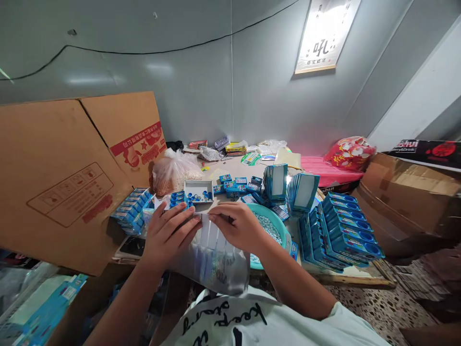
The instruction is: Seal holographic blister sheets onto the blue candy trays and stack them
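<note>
Left hand (169,235) and right hand (237,226) close together over the bench (355,281), clear plastic bag (212,262) hanging between them past the front edge. Straight ahead, white tray (198,191) and small blue boxes (234,187) block the reach. Behind those, a pale strip of bench runs through to the back-row clutter (223,149). Right side obstructed: teal basin (270,226) just beside the right hand, then fanned cards (275,182) and stacked blue boxes (342,230). Left side obstructed: more blue boxes (131,211), then cardboard sheet (61,178). Narrow gap between tray and basin.
</note>
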`<action>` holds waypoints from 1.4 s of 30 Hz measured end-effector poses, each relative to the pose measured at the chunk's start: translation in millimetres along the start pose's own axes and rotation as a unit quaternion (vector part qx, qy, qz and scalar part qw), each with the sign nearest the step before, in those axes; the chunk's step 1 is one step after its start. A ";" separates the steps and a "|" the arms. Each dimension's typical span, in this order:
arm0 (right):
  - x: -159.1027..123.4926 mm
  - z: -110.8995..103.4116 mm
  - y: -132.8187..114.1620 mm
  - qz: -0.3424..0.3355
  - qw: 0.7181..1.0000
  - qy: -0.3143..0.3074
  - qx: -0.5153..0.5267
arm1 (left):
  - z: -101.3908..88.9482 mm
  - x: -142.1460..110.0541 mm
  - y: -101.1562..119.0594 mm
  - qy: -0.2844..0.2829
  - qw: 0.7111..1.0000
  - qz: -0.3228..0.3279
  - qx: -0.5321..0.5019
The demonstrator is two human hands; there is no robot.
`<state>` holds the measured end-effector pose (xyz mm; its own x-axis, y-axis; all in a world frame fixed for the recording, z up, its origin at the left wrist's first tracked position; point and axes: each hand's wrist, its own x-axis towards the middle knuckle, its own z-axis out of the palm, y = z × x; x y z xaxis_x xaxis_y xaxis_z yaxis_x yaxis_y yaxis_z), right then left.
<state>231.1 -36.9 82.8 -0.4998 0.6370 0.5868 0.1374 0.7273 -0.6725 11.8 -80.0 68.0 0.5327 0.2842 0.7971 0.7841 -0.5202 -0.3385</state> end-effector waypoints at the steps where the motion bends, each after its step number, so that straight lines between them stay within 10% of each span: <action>1: -0.5 -0.2 0.5 0.002 1.000 0.002 0.001 | -0.1 -0.8 0.6 0.002 1.000 0.002 0.003; 9: -4.9 2.0 17.5 0.052 0.997 0.046 -0.017 | 5.1 -9.5 1.3 -0.056 0.998 0.006 -0.039; 15: -11.2 4.3 50.4 0.134 0.983 0.107 -0.069 | 18.6 -25.6 10.3 -0.123 0.963 -0.111 -0.213; 22: -83.3 -18.0 125.4 0.300 0.908 0.244 -0.161 | 14.6 -92.6 14.6 -0.216 0.849 -0.411 -0.252; 30: -159.2 2.4 201.9 0.459 0.786 0.165 -0.380 | 5.8 -135.6 -12.8 -0.167 0.686 -0.649 -0.284; 32: -150.2 17.0 198.1 0.401 0.807 0.174 -0.397 | 5.3 -129.2 -16.1 -0.173 0.652 -0.662 -0.326; 37: -92.7 48.6 145.8 0.216 0.963 0.050 -0.154 | 3.2 -111.0 -18.9 -0.141 0.582 -0.679 -0.424; 42: -34.9 75.7 82.1 0.094 0.990 -0.102 -0.034 | 4.2 -93.7 -11.2 -0.241 0.598 -0.587 -0.490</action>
<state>195.1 -18.8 -27.1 -0.6213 0.7027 0.3465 0.2984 0.6212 -0.7246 -45.6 -97.5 -5.0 0.0126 0.9929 -0.1181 0.2709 0.1103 0.9563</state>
